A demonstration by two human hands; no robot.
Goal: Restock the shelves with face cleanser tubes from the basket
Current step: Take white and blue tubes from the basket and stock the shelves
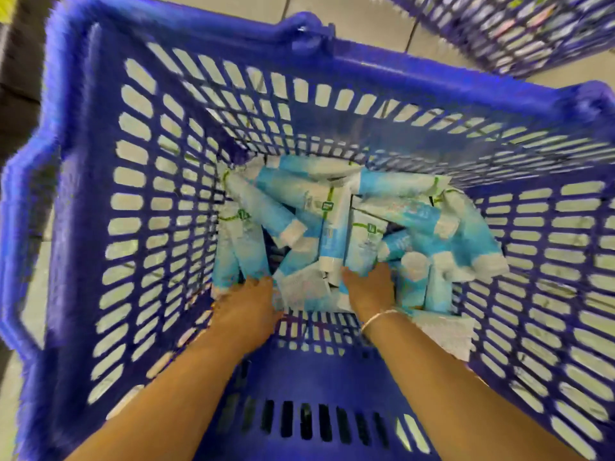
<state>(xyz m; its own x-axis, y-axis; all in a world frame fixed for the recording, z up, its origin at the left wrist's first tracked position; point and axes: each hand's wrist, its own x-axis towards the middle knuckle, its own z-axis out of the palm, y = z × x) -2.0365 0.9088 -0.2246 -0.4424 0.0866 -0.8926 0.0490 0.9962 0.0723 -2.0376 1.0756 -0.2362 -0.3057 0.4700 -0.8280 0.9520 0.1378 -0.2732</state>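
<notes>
Where pale floor tiles (pixel 349 15) show, a blue basket (pixel 83 227) stands.

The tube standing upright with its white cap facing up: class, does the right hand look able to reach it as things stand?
Probably yes. The right hand is already down among the tubes, and the upright tube stands just beside it, its cap uncovered, inside the blue basket.

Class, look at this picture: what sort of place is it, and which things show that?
Probably a shop floor: a blue basket full of identical tubes, a second basket, and floor tiles.
</notes>
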